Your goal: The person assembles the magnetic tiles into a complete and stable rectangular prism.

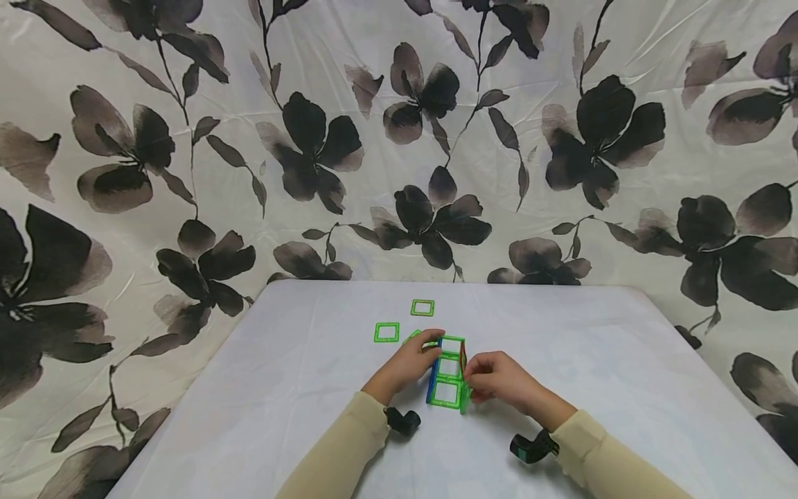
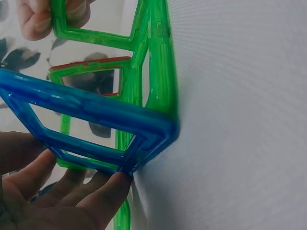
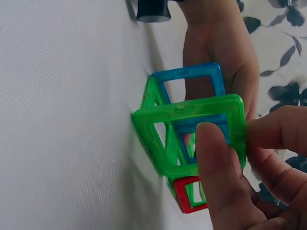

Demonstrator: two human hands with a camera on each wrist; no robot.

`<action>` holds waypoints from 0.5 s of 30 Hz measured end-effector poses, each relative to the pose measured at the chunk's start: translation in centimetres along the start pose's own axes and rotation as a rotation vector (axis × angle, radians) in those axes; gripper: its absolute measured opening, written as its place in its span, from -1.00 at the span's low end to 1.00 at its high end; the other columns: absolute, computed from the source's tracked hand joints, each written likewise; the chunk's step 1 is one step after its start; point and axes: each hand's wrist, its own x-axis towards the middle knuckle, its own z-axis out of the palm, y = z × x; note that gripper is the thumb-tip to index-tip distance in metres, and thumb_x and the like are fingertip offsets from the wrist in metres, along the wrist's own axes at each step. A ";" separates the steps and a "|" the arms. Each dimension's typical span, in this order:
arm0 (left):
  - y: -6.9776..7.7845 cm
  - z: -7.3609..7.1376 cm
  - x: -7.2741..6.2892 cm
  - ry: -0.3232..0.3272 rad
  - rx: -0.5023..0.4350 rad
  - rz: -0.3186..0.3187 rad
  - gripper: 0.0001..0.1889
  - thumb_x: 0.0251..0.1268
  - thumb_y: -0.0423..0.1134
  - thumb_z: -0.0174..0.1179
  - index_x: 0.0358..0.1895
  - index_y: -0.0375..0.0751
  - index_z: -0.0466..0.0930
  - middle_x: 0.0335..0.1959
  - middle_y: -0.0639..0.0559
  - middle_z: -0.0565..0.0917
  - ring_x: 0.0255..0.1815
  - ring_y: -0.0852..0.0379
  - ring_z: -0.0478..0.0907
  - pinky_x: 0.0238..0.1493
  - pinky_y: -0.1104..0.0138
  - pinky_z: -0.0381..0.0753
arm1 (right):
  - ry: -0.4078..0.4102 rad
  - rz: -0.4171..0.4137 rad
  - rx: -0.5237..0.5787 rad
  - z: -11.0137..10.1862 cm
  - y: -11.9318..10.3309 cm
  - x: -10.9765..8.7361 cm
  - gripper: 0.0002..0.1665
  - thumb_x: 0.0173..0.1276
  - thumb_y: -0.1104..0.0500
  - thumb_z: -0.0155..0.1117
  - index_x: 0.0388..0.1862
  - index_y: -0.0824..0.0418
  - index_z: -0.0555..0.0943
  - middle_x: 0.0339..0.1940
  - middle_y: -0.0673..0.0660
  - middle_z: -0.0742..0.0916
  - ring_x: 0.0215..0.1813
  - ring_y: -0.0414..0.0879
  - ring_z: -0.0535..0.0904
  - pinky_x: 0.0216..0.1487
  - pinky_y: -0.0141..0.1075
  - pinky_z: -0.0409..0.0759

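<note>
A row of green square magnetic tiles (image 1: 446,379) lies on the table, with blue tiles (image 2: 86,103) standing upright along its left side. A red tile (image 3: 179,194) stands on the right side, toward the far end. My left hand (image 1: 405,364) is at the blue side, its extended fingers touching the blue tiles near the far end. Between thumb and fingers, my right hand (image 1: 501,378) pinches an upright green square tile (image 3: 187,109) at the near right edge of the row. The right fingers hide part of that tile.
Two loose green square frames, one farther back (image 1: 422,301) and one to the left (image 1: 386,324), lie beyond the hands. Another green piece (image 1: 411,335) shows partly behind my left hand. A floral cloth (image 1: 349,41) hangs behind the white table (image 1: 280,388).
</note>
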 end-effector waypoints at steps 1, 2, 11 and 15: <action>0.0 0.0 0.0 0.001 0.002 -0.001 -0.57 0.49 -0.17 0.01 0.37 0.12 0.36 0.41 0.02 0.39 0.41 -0.04 0.36 0.30 0.12 0.50 | 0.007 0.003 -0.001 0.2 -0.1 0.0 -0.73 0.31 0.24 0.22 -0.14 0.45 0.57 -0.16 0.27 0.70 -0.35 -0.10 0.63 -0.29 -0.23 0.72; -0.1 0.0 0.0 0.001 0.003 -0.001 -0.57 0.49 -0.17 0.01 0.37 0.12 0.36 0.41 0.02 0.39 0.41 -0.04 0.36 0.29 0.12 0.50 | 0.016 0.006 -0.002 0.3 -0.2 0.1 -0.74 0.31 0.24 0.22 -0.14 0.45 0.56 -0.17 0.27 0.70 -0.36 -0.10 0.64 -0.29 -0.23 0.73; -0.2 0.0 -0.2 0.004 0.008 0.014 -0.58 0.49 -0.17 0.01 0.37 0.11 0.36 0.40 0.01 0.40 0.41 -0.06 0.37 0.30 0.10 0.50 | 0.089 0.006 0.026 1.7 -0.4 0.9 -0.86 0.27 0.30 0.25 -0.31 0.33 0.47 -0.31 0.17 0.68 -0.40 -0.11 0.64 -0.33 -0.21 0.73; -0.1 -0.1 -0.2 0.004 0.016 0.017 -0.57 0.49 -0.16 0.01 0.37 0.10 0.36 0.40 0.00 0.40 0.41 -0.07 0.37 0.31 0.08 0.48 | 0.107 0.007 0.038 2.0 -0.4 1.1 -0.85 0.26 0.31 0.26 -0.35 0.31 0.45 -0.35 0.15 0.67 -0.42 -0.11 0.64 -0.33 -0.22 0.73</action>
